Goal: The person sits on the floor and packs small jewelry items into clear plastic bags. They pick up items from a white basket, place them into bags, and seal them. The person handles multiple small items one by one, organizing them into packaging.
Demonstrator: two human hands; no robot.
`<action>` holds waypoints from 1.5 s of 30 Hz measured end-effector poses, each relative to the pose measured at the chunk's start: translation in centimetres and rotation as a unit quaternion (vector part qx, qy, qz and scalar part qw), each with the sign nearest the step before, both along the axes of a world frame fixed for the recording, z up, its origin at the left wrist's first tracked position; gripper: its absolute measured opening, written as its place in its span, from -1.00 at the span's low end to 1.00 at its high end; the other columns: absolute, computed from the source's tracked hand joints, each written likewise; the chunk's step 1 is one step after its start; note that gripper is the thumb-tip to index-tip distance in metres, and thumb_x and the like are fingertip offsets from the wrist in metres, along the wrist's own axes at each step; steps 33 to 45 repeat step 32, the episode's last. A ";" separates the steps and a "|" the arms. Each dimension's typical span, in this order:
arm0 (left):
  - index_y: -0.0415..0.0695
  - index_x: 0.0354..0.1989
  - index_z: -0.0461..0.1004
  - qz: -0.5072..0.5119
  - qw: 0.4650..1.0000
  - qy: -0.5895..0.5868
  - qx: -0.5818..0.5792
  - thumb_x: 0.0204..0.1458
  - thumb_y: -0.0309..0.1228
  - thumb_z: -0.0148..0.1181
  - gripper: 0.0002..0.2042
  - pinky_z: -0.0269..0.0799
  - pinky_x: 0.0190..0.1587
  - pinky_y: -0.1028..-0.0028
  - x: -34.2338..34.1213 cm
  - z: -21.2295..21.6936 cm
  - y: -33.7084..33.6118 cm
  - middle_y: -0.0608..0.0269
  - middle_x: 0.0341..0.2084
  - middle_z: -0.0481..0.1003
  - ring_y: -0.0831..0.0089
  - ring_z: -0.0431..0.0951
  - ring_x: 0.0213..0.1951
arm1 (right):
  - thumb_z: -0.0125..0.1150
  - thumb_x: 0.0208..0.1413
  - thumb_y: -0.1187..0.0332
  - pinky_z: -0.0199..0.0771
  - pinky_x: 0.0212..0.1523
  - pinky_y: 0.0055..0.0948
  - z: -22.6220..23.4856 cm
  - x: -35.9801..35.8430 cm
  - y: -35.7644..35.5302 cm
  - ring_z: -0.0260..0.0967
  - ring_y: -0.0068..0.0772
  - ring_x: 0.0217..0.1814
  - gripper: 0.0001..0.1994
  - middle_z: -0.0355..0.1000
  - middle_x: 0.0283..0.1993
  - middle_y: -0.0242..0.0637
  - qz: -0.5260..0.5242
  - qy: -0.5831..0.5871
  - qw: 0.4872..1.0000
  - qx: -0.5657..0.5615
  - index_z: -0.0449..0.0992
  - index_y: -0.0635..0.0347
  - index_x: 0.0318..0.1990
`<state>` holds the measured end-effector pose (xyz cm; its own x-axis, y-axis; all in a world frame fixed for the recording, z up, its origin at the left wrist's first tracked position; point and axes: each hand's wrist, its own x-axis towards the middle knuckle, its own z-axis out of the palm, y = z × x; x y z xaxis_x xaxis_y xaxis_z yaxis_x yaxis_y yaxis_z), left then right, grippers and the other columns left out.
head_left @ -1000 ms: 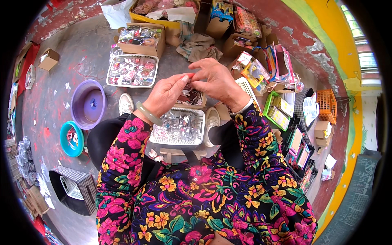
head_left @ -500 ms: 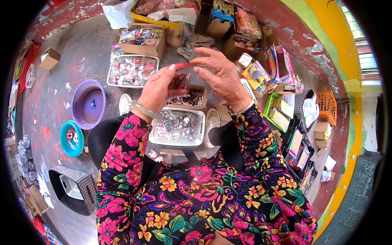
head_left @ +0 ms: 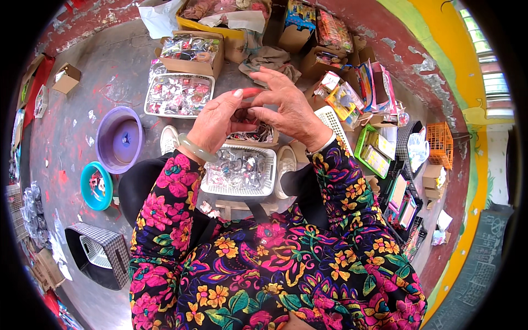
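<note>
My left hand (head_left: 213, 121), a pale bangle (head_left: 198, 149) at its wrist, is raised above a white basket (head_left: 268, 190) with its fingers curled. Facing it, my right hand (head_left: 289, 113) has thumb and forefinger brought in close to the left fingertips, its other fingers loosely bent. Between the hands shows a small dark loop-like thing (head_left: 241, 114), partly covered by fingers; its kind I cannot make out. Something red also shows by the left thumb. Small clear-wrapped pieces fill the basket. Just beyond it, a small cardboard box (head_left: 273, 144) holds dark and light strips, partly hidden by my hands.
Ahead stand another white basket (head_left: 147, 104) of wrapped pieces and a cardboard box (head_left: 217, 65) of packets. A purple basin (head_left: 104, 137), a teal basin (head_left: 84, 190) and a checkered bin (head_left: 118, 253) are at left. At right are a green basket (head_left: 362, 144) and an orange crate (head_left: 440, 144).
My right hand has moved left and slightly down, closer to my left hand, and the gap between their fingertips has narrowed. My left hand has shifted only a little.
</note>
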<state>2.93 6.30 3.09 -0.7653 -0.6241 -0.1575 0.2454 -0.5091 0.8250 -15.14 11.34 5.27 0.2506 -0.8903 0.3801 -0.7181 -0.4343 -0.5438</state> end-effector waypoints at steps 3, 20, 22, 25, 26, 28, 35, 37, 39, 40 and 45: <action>-0.29 0.05 0.25 0.029 0.999 0.023 0.033 0.19 -0.20 -0.23 -0.58 0.47 -0.18 0.41 -0.1 -0.2 -0.1 0.08 -0.18 0.43 0.40 0.47 -0.21 | 0.27 -0.17 0.36 0.17 0.12 -0.30 0.5 0.4 0.1 0.14 -0.14 0.17 -0.77 0.29 0.06 -0.14 -0.044 -0.054 0.997 -0.016 0.52 0.11 -0.27; -0.30 0.08 0.20 0.034 0.994 0.078 0.070 0.21 -0.18 -0.29 -0.56 0.47 -0.14 0.41 -0.2 0.0 -0.5 0.08 -0.17 0.42 0.38 0.44 -0.12 | 0.19 -0.02 0.43 0.29 -0.20 -0.61 -0.7 1.0 -0.1 0.35 -0.59 -0.31 -0.85 0.43 -0.30 -0.31 -0.085 -0.459 0.863 0.192 0.54 0.37 -0.37; -0.30 0.07 0.21 0.033 0.993 0.079 0.085 0.20 -0.16 -0.29 -0.55 0.48 -0.16 0.43 0.0 0.0 -0.6 0.07 -0.17 0.43 0.37 0.44 -0.12 | 0.18 -0.02 0.42 0.28 -0.20 -0.62 -0.2 1.2 0.1 0.34 -0.60 -0.30 -0.85 0.44 -0.33 -0.31 -0.089 -0.474 0.852 0.205 0.54 0.37 -0.36; -0.27 0.02 0.28 0.051 0.991 0.047 0.113 0.19 -0.22 -0.20 -0.61 0.51 -0.23 0.47 -0.1 1.0 -0.6 0.07 -0.18 0.44 0.37 0.48 -0.17 | 0.19 -0.01 0.41 0.28 -0.24 -0.63 0.1 1.1 0.2 0.34 -0.62 -0.32 -0.85 0.46 -0.39 -0.34 -0.090 -0.494 0.838 0.213 0.55 0.33 -0.37; -0.26 0.00 0.30 0.054 0.995 0.034 0.079 0.17 -0.25 -0.16 -0.64 0.51 -0.25 0.49 -0.1 0.7 -0.6 0.09 -0.19 0.45 0.38 0.49 -0.19 | 0.19 -0.01 0.40 0.28 -0.26 -0.64 0.1 1.0 0.3 0.34 -0.62 -0.34 -0.86 0.46 -0.41 -0.35 -0.088 -0.501 0.834 0.214 0.55 0.32 -0.37; -0.24 -0.03 0.34 0.061 0.998 0.008 0.011 0.15 -0.31 -0.08 -0.69 0.51 -0.29 0.52 0.0 -0.2 -0.6 0.11 -0.21 0.46 0.39 0.51 -0.23 | 0.20 -0.01 0.39 0.28 -0.29 -0.64 0.2 1.0 0.2 0.33 -0.64 -0.36 -0.86 0.47 -0.44 -0.38 -0.096 -0.506 0.829 0.220 0.56 0.29 -0.37; -0.21 -0.06 0.38 0.059 0.998 0.006 -0.003 0.09 -0.41 0.01 -0.75 0.51 -0.32 0.55 0.0 -0.6 -0.5 0.17 -0.22 0.48 0.42 0.53 -0.27 | 0.21 -0.01 0.37 0.28 -0.33 -0.63 0.1 0.9 0.2 0.31 -0.67 -0.41 -0.85 0.47 -0.44 -0.38 -0.106 -0.500 0.825 0.242 0.56 0.27 -0.35; -0.21 -0.06 0.38 0.059 0.998 0.006 -0.003 0.09 -0.41 0.01 -0.75 0.51 -0.32 0.55 0.0 -0.6 -0.5 0.17 -0.22 0.48 0.42 0.53 -0.27 | 0.21 -0.01 0.37 0.28 -0.33 -0.63 0.1 0.9 0.2 0.31 -0.67 -0.41 -0.85 0.47 -0.44 -0.38 -0.106 -0.500 0.825 0.242 0.56 0.27 -0.35; -0.21 -0.06 0.38 0.059 0.998 0.006 -0.003 0.09 -0.41 0.01 -0.75 0.51 -0.32 0.55 0.0 -0.6 -0.5 0.17 -0.22 0.48 0.42 0.53 -0.27 | 0.21 -0.01 0.37 0.28 -0.33 -0.63 0.1 0.9 0.2 0.31 -0.67 -0.41 -0.85 0.47 -0.44 -0.38 -0.106 -0.500 0.825 0.242 0.56 0.27 -0.35; -0.21 -0.06 0.38 0.059 0.998 0.006 -0.003 0.09 -0.41 0.01 -0.75 0.51 -0.32 0.55 0.0 -0.6 -0.5 0.17 -0.22 0.48 0.42 0.53 -0.27 | 0.21 -0.01 0.37 0.28 -0.33 -0.63 0.1 0.9 0.2 0.31 -0.67 -0.41 -0.85 0.47 -0.44 -0.38 -0.106 -0.500 0.825 0.242 0.56 0.27 -0.35; -0.21 -0.06 0.38 0.059 0.998 0.006 -0.003 0.09 -0.41 0.01 -0.75 0.51 -0.32 0.55 0.0 -0.6 -0.5 0.17 -0.22 0.48 0.42 0.53 -0.27 | 0.21 -0.01 0.37 0.28 -0.33 -0.63 0.1 0.9 0.2 0.31 -0.67 -0.41 -0.85 0.47 -0.44 -0.38 -0.106 -0.500 0.825 0.242 0.56 0.27 -0.35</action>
